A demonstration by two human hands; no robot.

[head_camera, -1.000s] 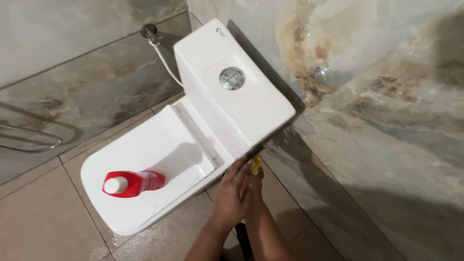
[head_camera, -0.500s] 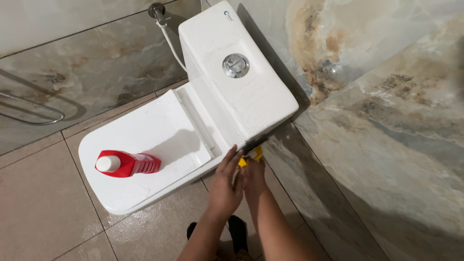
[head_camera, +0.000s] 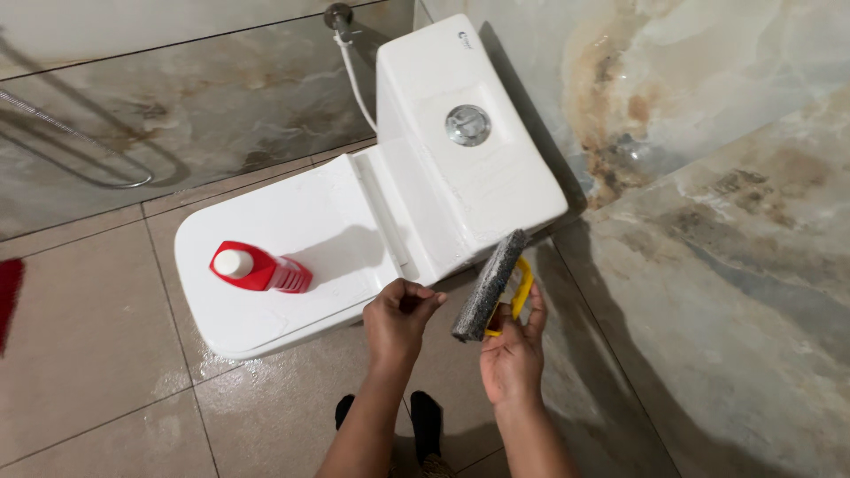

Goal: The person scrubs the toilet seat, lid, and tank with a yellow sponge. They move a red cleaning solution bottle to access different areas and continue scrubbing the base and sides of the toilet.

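Observation:
My right hand (head_camera: 513,354) holds a scrub brush (head_camera: 490,284) with a yellow handle and dark grey bristles, lifted clear of the toilet's side. My left hand (head_camera: 398,319) hovers just left of the brush with its fingers curled and nothing in it. Both hands are in front of a white toilet (head_camera: 292,230) with its lid closed. A red cleaner bottle (head_camera: 258,268) with a white cap stands on the lid. The cistern (head_camera: 469,150) carries a round chrome flush button (head_camera: 467,125).
A white hose (head_camera: 354,75) runs from a wall valve (head_camera: 337,15) to the cistern. Marble-patterned wall tiles (head_camera: 708,177) rise to the right. The beige floor tiles (head_camera: 88,336) are wet near the toilet. A metal rail (head_camera: 106,168) and a red object (head_camera: 9,296) sit at the left. My feet (head_camera: 416,420) stand below.
My right hand has pulled the brush out from beside the cistern and lifted it, bristles now showing. My left hand has come off it. The view has shifted, moving the toilet rightward.

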